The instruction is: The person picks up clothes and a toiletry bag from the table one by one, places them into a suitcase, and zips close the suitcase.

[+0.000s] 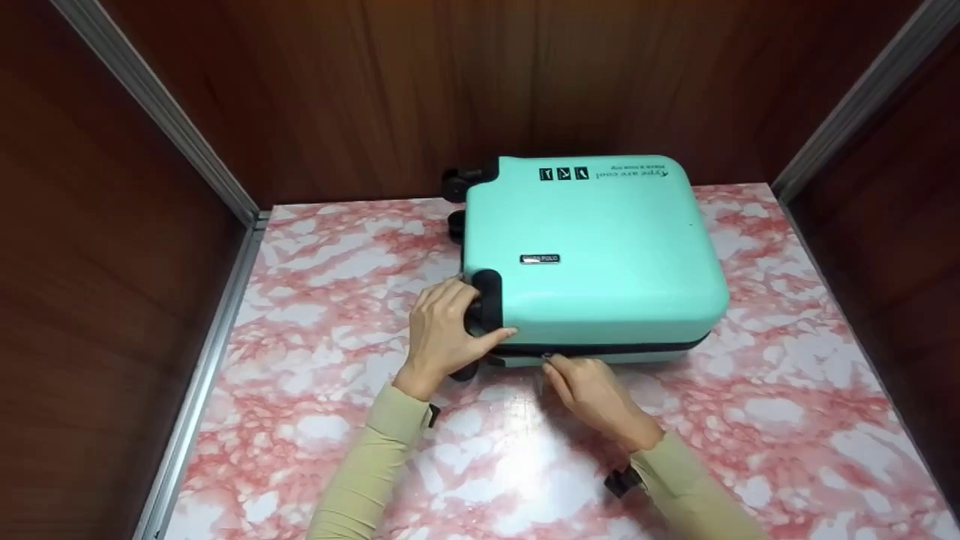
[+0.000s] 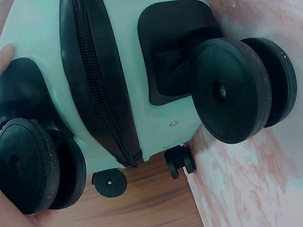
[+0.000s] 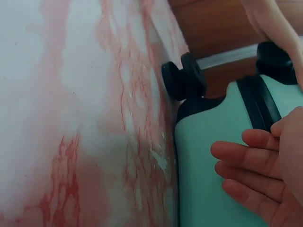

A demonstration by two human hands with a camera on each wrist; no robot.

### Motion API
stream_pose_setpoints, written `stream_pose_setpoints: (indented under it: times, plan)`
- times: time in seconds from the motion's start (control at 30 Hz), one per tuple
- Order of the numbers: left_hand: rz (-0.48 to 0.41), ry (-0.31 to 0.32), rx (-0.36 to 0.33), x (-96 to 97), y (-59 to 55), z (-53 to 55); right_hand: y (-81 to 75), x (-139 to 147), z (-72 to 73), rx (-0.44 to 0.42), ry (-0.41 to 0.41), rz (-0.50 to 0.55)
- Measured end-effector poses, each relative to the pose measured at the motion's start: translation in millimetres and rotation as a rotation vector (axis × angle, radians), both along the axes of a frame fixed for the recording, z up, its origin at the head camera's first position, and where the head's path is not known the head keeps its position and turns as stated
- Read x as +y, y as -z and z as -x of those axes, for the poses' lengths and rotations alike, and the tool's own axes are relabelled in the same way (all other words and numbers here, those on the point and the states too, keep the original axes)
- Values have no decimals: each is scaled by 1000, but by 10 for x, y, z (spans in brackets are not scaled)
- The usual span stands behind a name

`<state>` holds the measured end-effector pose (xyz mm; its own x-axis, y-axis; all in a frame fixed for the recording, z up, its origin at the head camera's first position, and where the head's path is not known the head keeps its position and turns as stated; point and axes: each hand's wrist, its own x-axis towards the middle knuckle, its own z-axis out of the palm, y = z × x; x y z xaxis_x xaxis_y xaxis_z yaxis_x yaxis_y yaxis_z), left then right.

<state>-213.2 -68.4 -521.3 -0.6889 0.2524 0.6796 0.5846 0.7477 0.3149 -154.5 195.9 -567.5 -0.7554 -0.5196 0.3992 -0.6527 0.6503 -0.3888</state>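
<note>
A mint-green hard-shell suitcase [image 1: 592,232] lies flat, its black wheels toward the left. My left hand [image 1: 444,326] grips its near wheel corner, the thumb reaching over the shell's edge. In the left wrist view, part of that hand shows beside a black double wheel [image 2: 28,165]. Low on the suitcase's near side, my right hand [image 1: 592,390] pinches the small zipper pull [image 1: 547,356] between thumb and index finger. The other right-hand fingers lie loosely bent in the right wrist view, in front of the green shell [image 3: 203,179]. A closed stretch of zipper [image 2: 92,61] runs between the wheels.
The suitcase rests on a red-and-white marbled table [image 1: 315,420]. Brown wood-grain panels [image 1: 480,82] stand behind and on both sides, with metal strips [image 1: 199,382] along their edges. The far wheels [image 1: 456,185] sit close to the back panel.
</note>
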Motion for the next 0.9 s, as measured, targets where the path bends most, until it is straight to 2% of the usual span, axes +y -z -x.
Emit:
stream_pose_setpoints:
  times: [0.23, 0.43, 0.6, 0.7, 0.9]
  plan:
    - [-15, -26, 1, -32, -48, 0, -33, -226, 73, 7, -70, 0]
    - [-11, 4, 6, 49, -25, -46, -30, -589, 91, -56, -133, -74]
    - [-21, -8, 7, 58, -19, -48, -41, -823, 101, -39, -114, -96]
    - [-16, -14, 8, 49, -32, -41, -38, -891, 89, -23, -72, -96]
    - [-3, -4, -15, 51, -31, -58, -25, -900, 41, -120, -33, -108]
